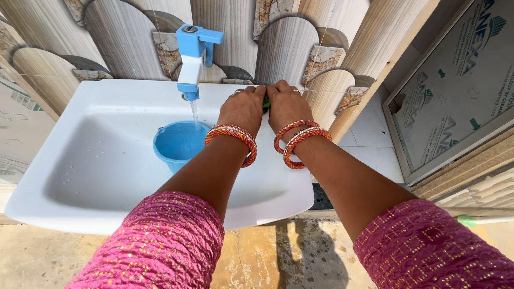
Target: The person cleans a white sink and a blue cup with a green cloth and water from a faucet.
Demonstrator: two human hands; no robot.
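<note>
A small green thing (266,103) sat pinched between the two hands at the back rim of the white washbasin (69,176), just right of the tap; only a sliver of it showed, so I could not tell what it was. The left hand (243,109) and the right hand (286,106) were pressed together over it, fingers curled down and closed around it from both sides, knuckles toward me, hiding nearly all of it. Both forearms reached out straight over the basin's right half, almost parallel, the wrists close to each other. The left wrist carried one band of orange-red bangles (234,137) and the right wrist carried two such stacks (300,139); a ring showed on a finger of each hand. Two pink patterned sleeves (160,241) covered the upper arms. To the left of the hands stood one blue and white tap (194,56), fixed at the basin's back edge, with a thin stream of water falling from it into one blue bucket (179,143) that sat inside the bowl, filled nearly to its brim. Water drops dotted the basin's left slope. Behind it rose a wall of arched beige tiles (284,48), and to the right leaned a panel wrapped in printed film (460,85).
</note>
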